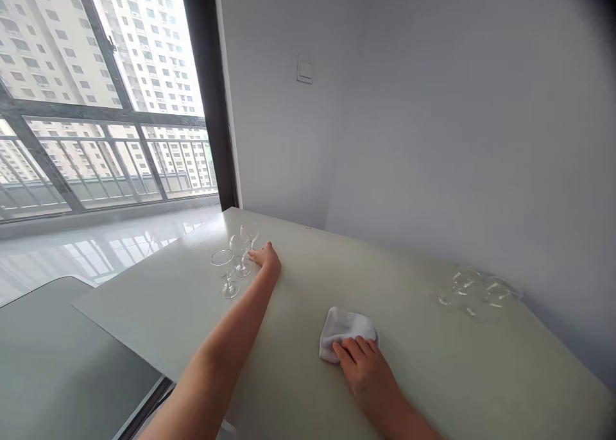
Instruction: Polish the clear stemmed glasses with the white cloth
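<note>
Right hand (363, 367) on cloth (344, 324), left (265, 256) beside glasses (243, 270)

Bare forearms (230, 342); bare hands (364, 371)

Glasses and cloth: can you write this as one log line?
left hand: at stemmed glasses, grip unclear | right hand: on white cloth | cloth: on table | other glassware: near wall

Between cloth (347, 326) and rightmost glasses (498, 291), tabletop (409, 299) lies open.
</note>
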